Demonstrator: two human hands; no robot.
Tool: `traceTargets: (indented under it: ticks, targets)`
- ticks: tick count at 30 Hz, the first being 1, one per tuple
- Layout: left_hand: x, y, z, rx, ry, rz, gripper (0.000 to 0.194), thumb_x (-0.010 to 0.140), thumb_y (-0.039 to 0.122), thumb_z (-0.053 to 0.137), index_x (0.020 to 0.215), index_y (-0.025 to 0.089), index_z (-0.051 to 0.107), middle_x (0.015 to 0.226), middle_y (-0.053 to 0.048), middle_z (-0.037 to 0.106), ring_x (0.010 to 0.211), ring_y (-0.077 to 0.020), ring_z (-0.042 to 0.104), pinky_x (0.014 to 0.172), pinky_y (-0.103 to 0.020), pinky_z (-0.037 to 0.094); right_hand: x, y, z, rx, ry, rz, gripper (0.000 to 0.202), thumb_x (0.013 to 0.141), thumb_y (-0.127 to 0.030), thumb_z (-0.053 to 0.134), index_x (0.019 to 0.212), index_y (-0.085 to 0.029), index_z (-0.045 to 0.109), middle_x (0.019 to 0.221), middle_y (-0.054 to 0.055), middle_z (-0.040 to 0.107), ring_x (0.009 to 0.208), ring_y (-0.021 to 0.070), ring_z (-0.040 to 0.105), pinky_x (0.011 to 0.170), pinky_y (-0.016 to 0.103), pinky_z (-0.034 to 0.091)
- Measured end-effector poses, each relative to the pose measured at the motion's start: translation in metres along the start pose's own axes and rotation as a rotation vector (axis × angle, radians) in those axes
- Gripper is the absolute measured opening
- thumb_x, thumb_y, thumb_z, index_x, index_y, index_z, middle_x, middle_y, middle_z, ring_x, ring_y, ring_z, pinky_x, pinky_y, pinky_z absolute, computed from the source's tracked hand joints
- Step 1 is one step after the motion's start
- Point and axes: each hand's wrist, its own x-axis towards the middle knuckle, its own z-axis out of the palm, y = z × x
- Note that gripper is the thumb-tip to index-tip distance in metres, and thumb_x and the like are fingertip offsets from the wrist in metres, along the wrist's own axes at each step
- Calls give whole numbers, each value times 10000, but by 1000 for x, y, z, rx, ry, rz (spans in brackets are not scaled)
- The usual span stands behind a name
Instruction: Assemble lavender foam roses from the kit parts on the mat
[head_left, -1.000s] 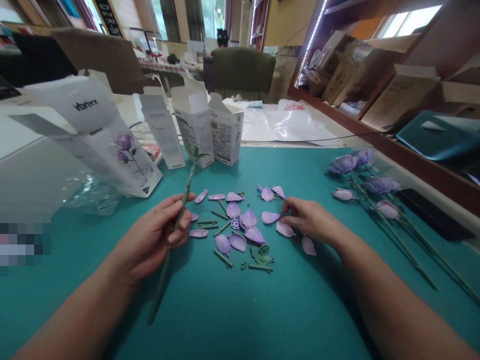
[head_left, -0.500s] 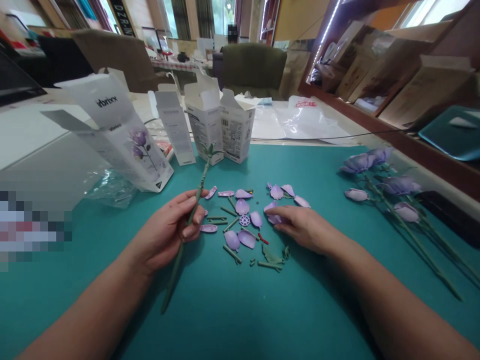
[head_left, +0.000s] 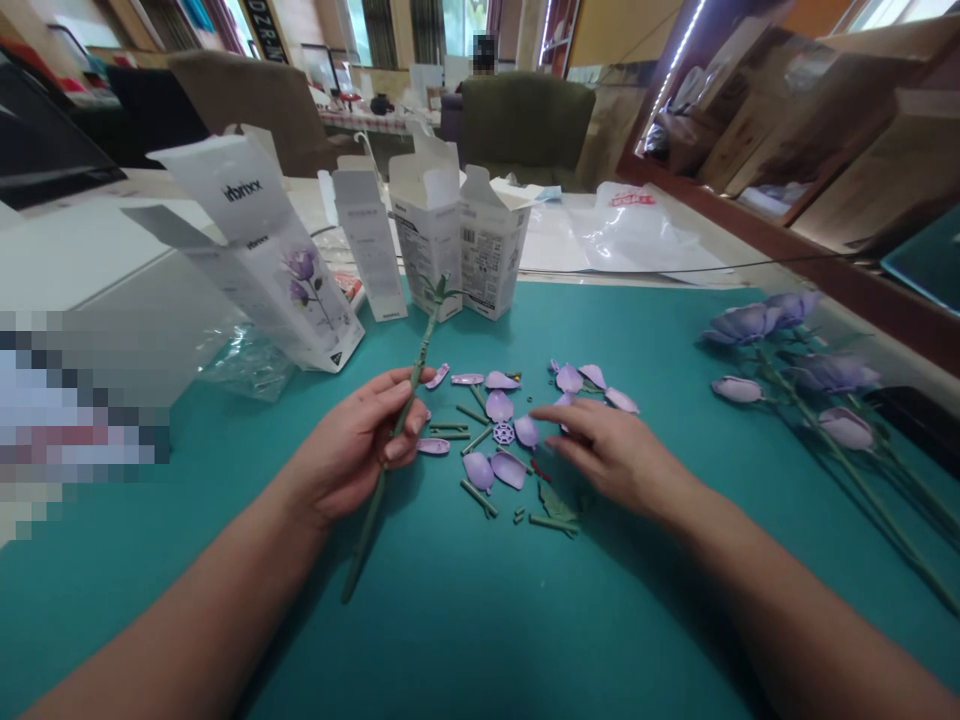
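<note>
My left hand is closed around a long green toy flower stem, held at a slant with small green leaves at its top. My right hand hovers with fingers apart over the right side of the loose pieces, holding nothing I can see. Closest to its fingertips is a purple petal. Beside that petal lie a round purple lattice piece and more petals. Short green stem pieces, a green leaf and a small red piece are scattered around, partly under my right hand's shadow.
Finished purple flowers on long stems lie on the green mat at right, near a black object. Opened white boxes stand at the back, a larger flower box at left beside clear plastic wrap.
My right hand has shifted from the purple petal at the right toward the petals nearer the middle, its fingers spreading. My left hand still holds the stem. The camera view has turned slightly left.
</note>
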Motion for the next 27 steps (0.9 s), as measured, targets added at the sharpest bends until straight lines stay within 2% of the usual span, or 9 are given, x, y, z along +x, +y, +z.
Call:
traceTargets:
  ticks: [4, 7, 10, 12, 15, 17, 19, 23, 27]
  targets:
    - [0, -1, -2, -7, -7, 12, 153, 902, 179, 474, 983, 160, 602, 571, 27, 505, 368, -41, 345, 365, -144, 263, 1, -8, 10, -130, -132, 13, 340, 907, -323, 498, 1240, -302, 565, 955, 74, 637, 802, 215, 602, 597, 278, 397]
    - [-1, -1, -3, -19, -22, 17, 148, 891, 198, 508, 996, 163, 606, 575, 27, 510, 367, -39, 347, 367, -145, 255, 1, 2, 9, -124, -114, 44, 240, 906, -305, 487, 1075, -262, 652, 951, 78, 642, 805, 211, 602, 616, 287, 398]
    - [-1, -1, -3, -32, -36, 9, 158, 890, 212, 521, 1015, 164, 604, 578, 29, 515, 361, -33, 339, 372, -146, 254, 5, 9, 6, -82, -59, 52, 249, 917, -308, 448, 981, -242, 679, 932, 74, 659, 811, 203, 602, 642, 294, 408]
    - [-1, -1, -2, -37, -31, 5, 162, 899, 205, 503, 1022, 161, 599, 578, 28, 518, 358, -32, 338, 374, -147, 256, 13, 5, 6, -105, -61, 31, 290, 927, -283, 409, 1070, -255, 660, 937, 74, 662, 810, 201, 604, 642, 293, 405]
    - [-2, 0, -1, -31, -19, 8, 170, 916, 196, 467, 1023, 158, 593, 572, 27, 515, 357, -33, 336, 372, -147, 258, 26, -10, 10, -213, -131, 5, 403, 923, -222, 385, 1283, -319, 537, 949, 71, 659, 771, 194, 608, 605, 276, 372]
    - [-2, 1, -1, -26, -13, 14, 174, 921, 196, 456, 1026, 158, 589, 570, 29, 513, 356, -34, 331, 371, -148, 259, 32, -17, 12, -257, -184, 8, 435, 915, -197, 386, 1306, -338, 512, 950, 71, 659, 749, 191, 612, 591, 270, 357]
    - [-2, 0, -2, -28, -12, 18, 174, 923, 198, 452, 1027, 158, 586, 572, 29, 514, 357, -35, 332, 369, -150, 259, 35, -17, 11, -255, -207, 17, 405, 908, -179, 380, 1238, -306, 578, 957, 77, 659, 774, 202, 617, 606, 278, 369]
    - [-2, 0, -3, -42, -15, 16, 172, 920, 187, 450, 1027, 154, 580, 578, 29, 512, 362, -35, 338, 368, -148, 256, 33, 6, -1, -184, -123, 81, 374, 901, -170, 366, 1135, -226, 652, 1037, 94, 663, 888, 227, 619, 689, 300, 417]
    - [-2, 0, -2, -40, -3, 3, 168, 920, 184, 448, 1024, 154, 577, 579, 28, 513, 364, -37, 344, 372, -148, 260, 34, 35, -10, -166, -9, 215, 374, 904, -214, 370, 1134, -252, 663, 1060, 82, 680, 915, 229, 626, 718, 303, 437]
